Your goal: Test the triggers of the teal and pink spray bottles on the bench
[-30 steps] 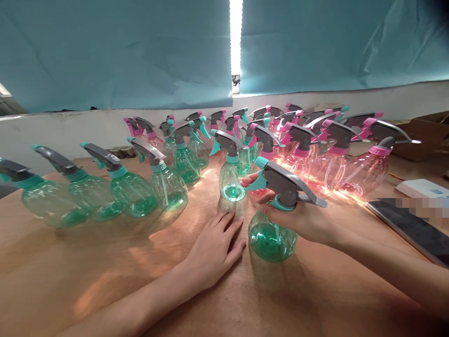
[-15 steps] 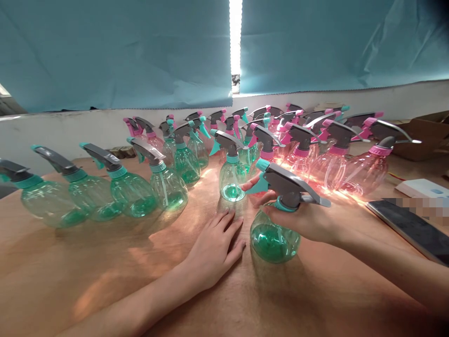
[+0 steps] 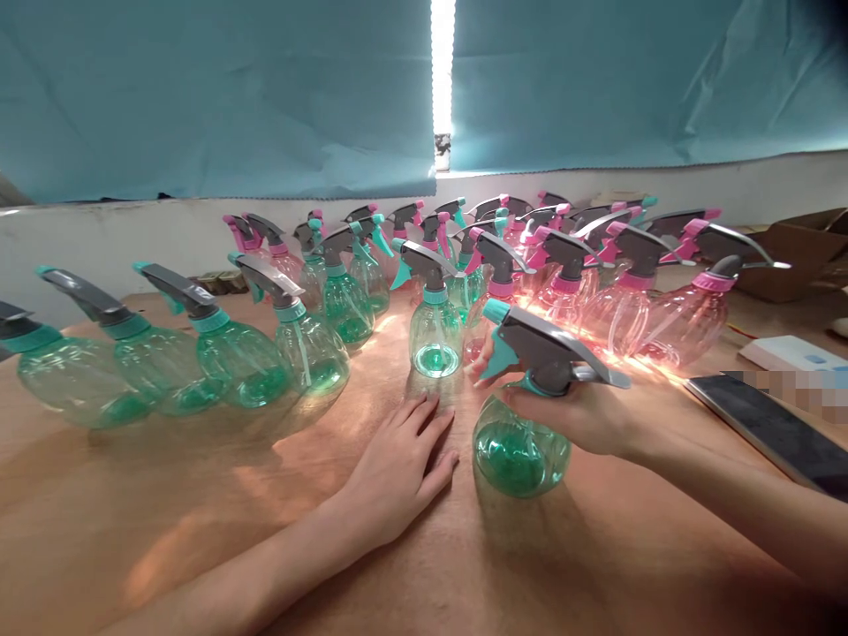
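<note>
My right hand (image 3: pixel 576 415) is wrapped round the neck of a clear green spray bottle (image 3: pixel 520 455) with a grey and teal trigger head. That bottle is low over the wooden table (image 3: pixel 371 583); whether its base touches the wood I cannot tell. Flat on the table to its left lies my left hand (image 3: pixel 404 464), fingers stretched out and nothing in them. Just beyond those fingertips another green spray bottle (image 3: pixel 435 340) stands upright. Part of my right hand's fingers is hidden behind the held bottle's trigger.
Several green spray bottles (image 3: pixel 242 367) form a row at the left. Pink spray bottles (image 3: pixel 689 322) crowd the right and back, with some green ones among them. A phone (image 3: pixel 761 433), a white box (image 3: pixel 782 353) and a cardboard box (image 3: pixel 788 261) lie at the right.
The view has shifted slightly, so the standing bottles sit a little further left. My right hand's fingers near the trigger have moved slightly; it still holds the bottle. My left hand stays flat.
</note>
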`<state>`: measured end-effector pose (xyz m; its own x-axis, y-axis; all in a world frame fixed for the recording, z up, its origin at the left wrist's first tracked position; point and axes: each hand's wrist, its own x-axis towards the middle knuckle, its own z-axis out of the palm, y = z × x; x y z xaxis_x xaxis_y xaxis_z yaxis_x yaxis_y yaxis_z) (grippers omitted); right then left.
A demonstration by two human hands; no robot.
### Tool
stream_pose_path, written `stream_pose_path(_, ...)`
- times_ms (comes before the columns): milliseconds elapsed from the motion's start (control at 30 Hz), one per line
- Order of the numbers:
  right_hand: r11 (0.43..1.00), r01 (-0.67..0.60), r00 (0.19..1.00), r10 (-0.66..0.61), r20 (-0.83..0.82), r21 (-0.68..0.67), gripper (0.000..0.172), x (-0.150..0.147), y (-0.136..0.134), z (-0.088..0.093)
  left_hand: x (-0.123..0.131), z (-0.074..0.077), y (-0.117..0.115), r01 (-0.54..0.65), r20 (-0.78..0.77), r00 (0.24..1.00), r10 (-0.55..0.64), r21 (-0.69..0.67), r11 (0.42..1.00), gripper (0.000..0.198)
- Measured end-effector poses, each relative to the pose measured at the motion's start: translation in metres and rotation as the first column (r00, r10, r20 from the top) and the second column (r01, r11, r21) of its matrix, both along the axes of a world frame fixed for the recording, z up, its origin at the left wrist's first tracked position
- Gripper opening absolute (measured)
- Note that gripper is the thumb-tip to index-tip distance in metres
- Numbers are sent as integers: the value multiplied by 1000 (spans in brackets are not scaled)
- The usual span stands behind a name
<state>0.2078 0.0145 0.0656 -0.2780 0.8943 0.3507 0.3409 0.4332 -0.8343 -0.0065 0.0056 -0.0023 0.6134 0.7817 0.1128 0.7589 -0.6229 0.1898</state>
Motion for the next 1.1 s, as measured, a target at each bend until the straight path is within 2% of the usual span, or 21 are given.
stream_pose_path(133,999,-38,997,37,-61,-10,28,-4,1,0,-1,-2,0,-2,14,1000,1,10,1000,48)
stream_pose_path(267,996,-21,992,31,-123,86,17,-10,2,-2,0,-3,1,3,9,1000,-3,20,1000,48)
stream_pose_path(367,994,-21,988,37,-148,107,12,-12,2,-3,1,-2,2,7,7,1000,-8,31,999,48)
stream_pose_path(567,990,-40,991,56,-122,132,19,-11,1,-3,0,-2,1,15,11,1000,-15,44,999,47)
stream_pose_path(833,990,-5,997,16,-76,139,36,-9,3,-6,-1,-2,1,15,37,999,-16,50,999,47)
stream_pose_path(1100,994,-22,994,33,-100,112,41,-11,3,-4,0,-2,1,7,35,999,-8,32,999,47)
